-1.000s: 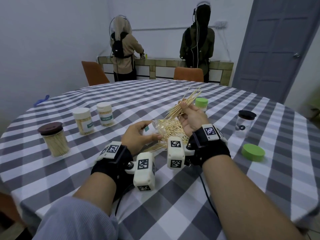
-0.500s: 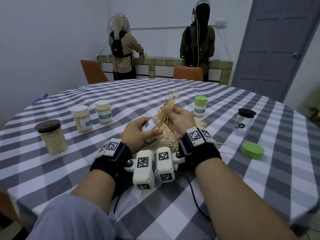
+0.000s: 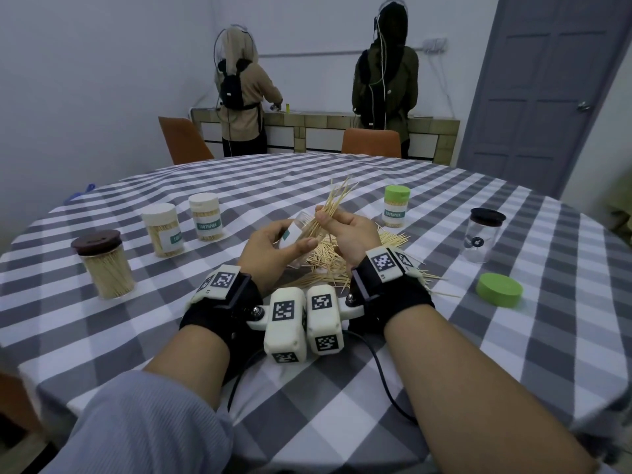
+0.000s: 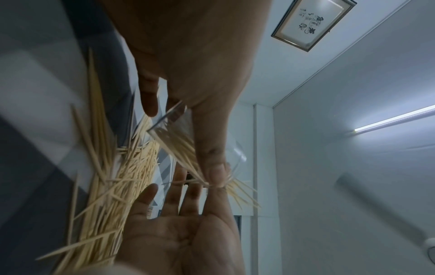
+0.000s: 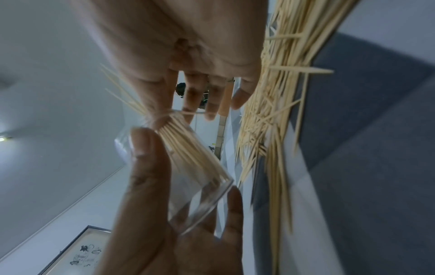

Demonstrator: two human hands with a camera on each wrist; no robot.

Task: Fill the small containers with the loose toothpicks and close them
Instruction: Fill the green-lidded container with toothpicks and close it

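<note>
While the left hand (image 3: pixel 270 248) curls its fingers (image 5: pixel 146 163) and thumb round a small clear container (image 5: pixel 195 186), tilted with its mouth toward the other hand, the right hand (image 3: pixel 345 234) pinches a bundle of toothpicks (image 3: pixel 333 206) between thumb and forefinger and has the lower ends inside that mouth. A loose pile of toothpicks (image 3: pixel 328 261) lies on the checked worktop (image 3: pixel 376 388) just beneath both hands. By my judgement the bundle is light and stiff yet fans out readily above the pinch, so it wants holding near the middle, close to the rim, or strays will slip out. The container looks thin, smooth and slippery, best gripped round its wall. A green lid (image 3: pixel 499 289) lies to the right, well apart.
</note>
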